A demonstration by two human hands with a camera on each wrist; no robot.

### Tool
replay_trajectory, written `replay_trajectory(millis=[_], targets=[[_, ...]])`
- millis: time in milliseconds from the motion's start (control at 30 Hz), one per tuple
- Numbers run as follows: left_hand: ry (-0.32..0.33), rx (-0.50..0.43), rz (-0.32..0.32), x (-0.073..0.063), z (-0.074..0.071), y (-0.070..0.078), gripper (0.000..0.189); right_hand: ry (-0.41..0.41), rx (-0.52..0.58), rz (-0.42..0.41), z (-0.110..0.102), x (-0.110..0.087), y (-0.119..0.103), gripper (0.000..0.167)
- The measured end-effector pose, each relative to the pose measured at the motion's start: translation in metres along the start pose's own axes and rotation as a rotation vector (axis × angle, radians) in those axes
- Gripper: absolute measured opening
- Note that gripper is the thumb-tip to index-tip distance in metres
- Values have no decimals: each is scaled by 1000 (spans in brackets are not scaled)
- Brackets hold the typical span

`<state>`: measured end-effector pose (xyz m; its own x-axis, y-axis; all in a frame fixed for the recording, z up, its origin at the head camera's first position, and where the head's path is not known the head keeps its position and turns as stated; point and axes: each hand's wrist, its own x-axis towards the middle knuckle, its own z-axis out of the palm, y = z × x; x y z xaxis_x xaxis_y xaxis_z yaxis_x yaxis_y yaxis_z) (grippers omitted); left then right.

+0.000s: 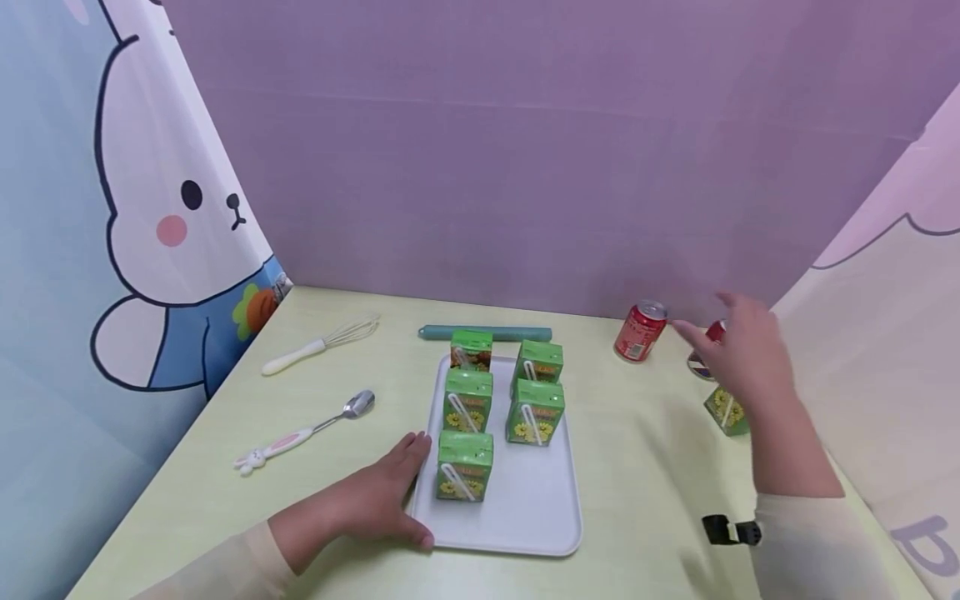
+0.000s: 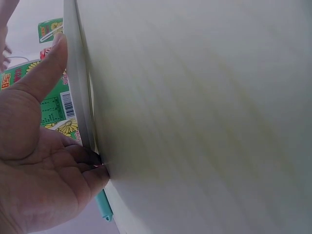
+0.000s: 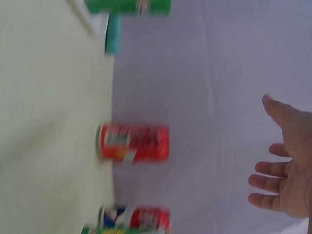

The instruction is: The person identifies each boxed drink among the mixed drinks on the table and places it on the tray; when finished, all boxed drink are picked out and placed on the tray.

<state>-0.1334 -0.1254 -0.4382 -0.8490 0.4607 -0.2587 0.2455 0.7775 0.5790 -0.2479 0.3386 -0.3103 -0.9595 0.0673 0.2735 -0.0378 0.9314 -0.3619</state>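
Observation:
My left hand touches the left edge of a white tray, its thumb spread toward the front corner. On the tray stand several green juice boxes with straws on their fronts, in two columns. My right hand is raised over the right side of the table, fingers apart and nothing held. Beside its thumb is an upright red soda can. Another can, red with blue and white, is partly hidden behind the hand in the head view. A tilted-looking green juice box shows by the right wrist.
A teal rolling pin lies behind the tray. To the left lie a white-handled whisk and a spoon with a rabbit-shaped handle end. A purple cloth backdrop rises along the table's far edge, with printed curtains on both sides.

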Motion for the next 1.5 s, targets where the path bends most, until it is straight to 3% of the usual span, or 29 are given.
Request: replay_trajectory(millis=[133,400,633,733,1200,1500], targets=[[0,1,-4,0,-1,1,132,-22,-8,124,1,6,38,106],[4,8,8,0,0,-1,132,-89,-58,258,21,3,94,111],[-2,7,3,1,2,-1,133,-238,-62,347,40,0,125,121],[1,14,7,2,2,-1,133,-288,-77,359,44,-1,133,117],[8,14,12,1,1,-1,132,-287,-112,296,46,-4,136,98],[12,20,12,1,1,-2,133,-228,-91,183,47,-9,111,78]])
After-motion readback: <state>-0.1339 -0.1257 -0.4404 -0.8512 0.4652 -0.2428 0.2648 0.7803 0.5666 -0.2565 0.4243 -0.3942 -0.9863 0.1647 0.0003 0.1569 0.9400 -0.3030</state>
